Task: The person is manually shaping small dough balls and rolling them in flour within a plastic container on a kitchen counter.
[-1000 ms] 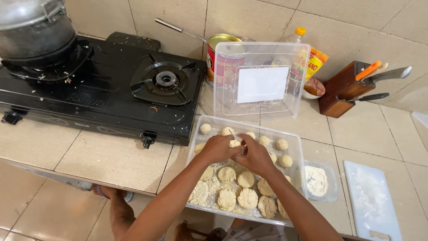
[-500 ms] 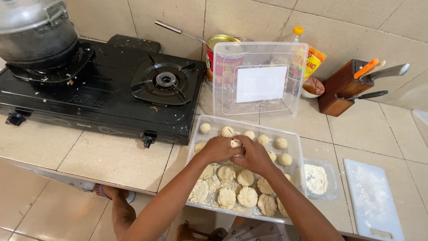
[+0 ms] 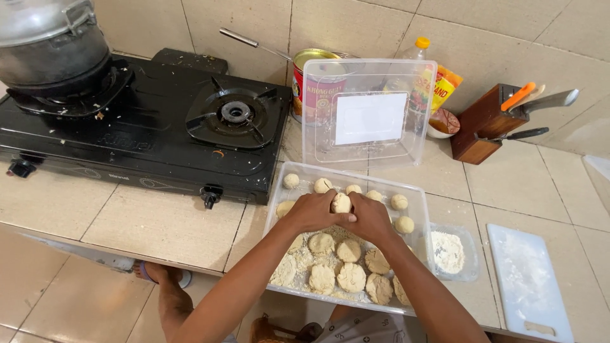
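Observation:
Both my hands meet over a clear plastic tray (image 3: 416, 197) on the tiled counter. My left hand (image 3: 312, 212) and my right hand (image 3: 372, 218) together press a pale dough ball (image 3: 341, 202) between their fingers. Round dough balls (image 3: 399, 202) line the tray's far side. Flattened, flour-coated dough discs (image 3: 351, 277) fill its near half.
A black two-burner gas stove (image 3: 152, 127) with a lidded metal pot (image 3: 51, 44) stands at the left. The tray's clear lid (image 3: 368, 114) leans on the wall before a tin and bottle. A knife block (image 3: 486, 124), a small flour container (image 3: 450, 252) and a white cutting board (image 3: 528, 282) lie right.
The hands stay joined over the tray; the dough ball between the fingers shows more plainly now. Nothing else has moved.

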